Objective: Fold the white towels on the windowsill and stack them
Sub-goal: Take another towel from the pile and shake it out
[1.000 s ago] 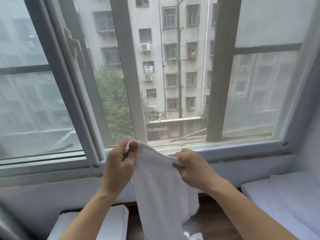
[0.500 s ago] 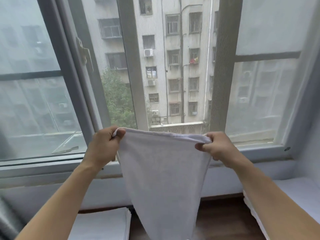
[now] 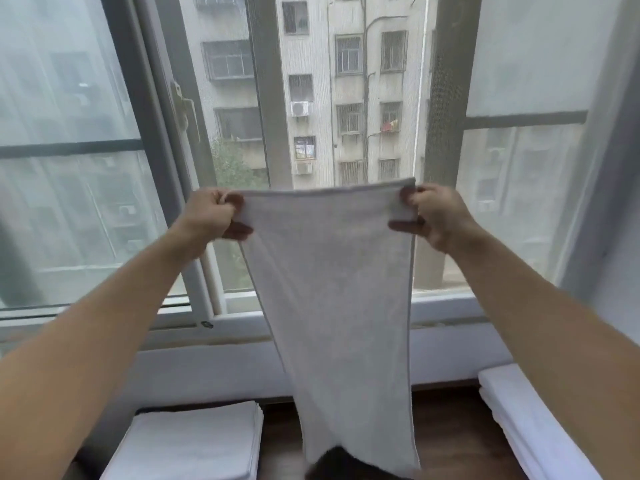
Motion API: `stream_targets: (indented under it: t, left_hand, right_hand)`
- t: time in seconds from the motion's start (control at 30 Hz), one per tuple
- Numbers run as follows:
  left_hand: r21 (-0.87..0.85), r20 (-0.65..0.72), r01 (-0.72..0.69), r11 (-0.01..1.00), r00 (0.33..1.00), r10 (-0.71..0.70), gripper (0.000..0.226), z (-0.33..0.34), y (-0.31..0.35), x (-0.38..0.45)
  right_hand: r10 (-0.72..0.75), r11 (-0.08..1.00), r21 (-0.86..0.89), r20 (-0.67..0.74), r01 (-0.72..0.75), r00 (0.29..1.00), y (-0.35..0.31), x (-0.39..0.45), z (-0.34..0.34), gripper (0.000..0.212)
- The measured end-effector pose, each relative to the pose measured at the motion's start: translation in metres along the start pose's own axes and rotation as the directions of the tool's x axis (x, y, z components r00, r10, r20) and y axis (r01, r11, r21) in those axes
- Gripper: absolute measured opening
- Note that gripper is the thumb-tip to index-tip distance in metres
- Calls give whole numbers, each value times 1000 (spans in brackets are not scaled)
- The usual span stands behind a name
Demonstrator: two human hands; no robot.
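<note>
Left hand and right hand each pinch a top corner of the white towel, held spread and hanging above the windowsill, between a folded stack at its left end and a towel pile at its right end.

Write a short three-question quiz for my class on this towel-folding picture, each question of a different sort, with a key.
1. True or false: the hanging white terry towel is pinched at its top corners by the left hand and the right hand.
2. Where does the neat stack of folded white towels lie? A) lower left B) lower right C) outside the window
3. Fill in: the brown wooden windowsill shows ____ the hanging towel.

Key: 1 true; 2 A; 3 below.
</note>
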State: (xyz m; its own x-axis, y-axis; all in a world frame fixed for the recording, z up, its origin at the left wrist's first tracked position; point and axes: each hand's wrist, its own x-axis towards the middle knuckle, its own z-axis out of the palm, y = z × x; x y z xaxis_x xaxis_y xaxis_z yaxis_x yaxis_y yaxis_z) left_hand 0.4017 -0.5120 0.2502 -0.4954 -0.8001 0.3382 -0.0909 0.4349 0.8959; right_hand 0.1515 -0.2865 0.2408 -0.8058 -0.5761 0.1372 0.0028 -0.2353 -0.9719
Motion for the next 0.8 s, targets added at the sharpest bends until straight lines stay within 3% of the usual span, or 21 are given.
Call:
stream_targets:
  t: [0.17, 0.3, 0.47, 0.63, 0.8]
  left_hand:
    - [-64, -128, -164, 984, 980, 155, 14, -12, 46, 9]
    - [-69, -154, -206, 976, 969, 193, 5, -19, 50, -5]
    - [29, -45, -179, 983, 983, 180, 28, -24, 14, -51]
    - [112, 69, -202, 973, 978, 196, 27, -24, -27, -129]
    - [158, 140, -114, 981, 986, 92, 30, -22, -79, -186]
  right_hand:
    - [-241, 969, -62, -22, 239, 970, -54, -2, 3, 22]
    - [-333, 928, -160, 39, 335, 942, -58, -23, -6, 10]
    - [-288, 929, -223, 60, 294, 956, -18, -68, -36, 16]
    - [-194, 936, -272, 133, 224, 972, 35, -126, -73, 19]
    - [-60, 944, -306, 203, 122, 977, 88, -171, -100, 21]
